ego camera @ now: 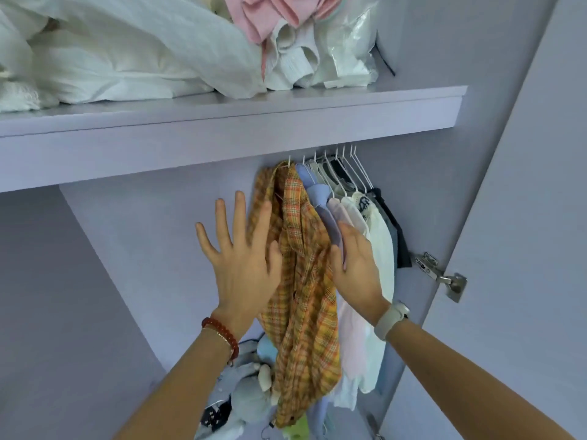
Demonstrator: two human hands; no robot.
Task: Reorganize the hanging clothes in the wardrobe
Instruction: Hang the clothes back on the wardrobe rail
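Head view, looking up into a lilac wardrobe: one plaid shirt (301, 281), orange and yellow check, hangs on a white wire hanger (288, 163) at the left end of a tight row of garments, the row crowded toward the right end of the space under the shelf (222, 122), the rail itself hidden behind the shelf's front edge. Next in the row, left to right: a blue shirt (320, 198), a pale pink garment (352, 328), white shirts (381, 249), and a dark garment (397, 230) nearest the wardrobe's right wall, each on a like hanger whose hooks stand close together, likely because the row was pushed there to free the left stretch. Left hand (244, 258), red bead bracelet at the wrist, fingers spread wide and flat, holding nothing, lies at the left face of the plaid shirt, seemingly steadying or pressing it rightward. Right hand (355, 262), pale watch at the wrist, reaches between the plaid shirt and the blue one, its fingers tucked out of sight among the cloth; whether they grip anything cannot be told. Judged purpose: parting the plaid shirt from its neighbours so it can be shifted or lifted. On the shelf above: heaped white bedding (111, 58), pink cloth (270, 14), a clear plastic bag (359, 33). Below, on the wardrobe floor: a grey plush toy (251, 398) amid loose items. Door hinge (441, 274) at the right wall.
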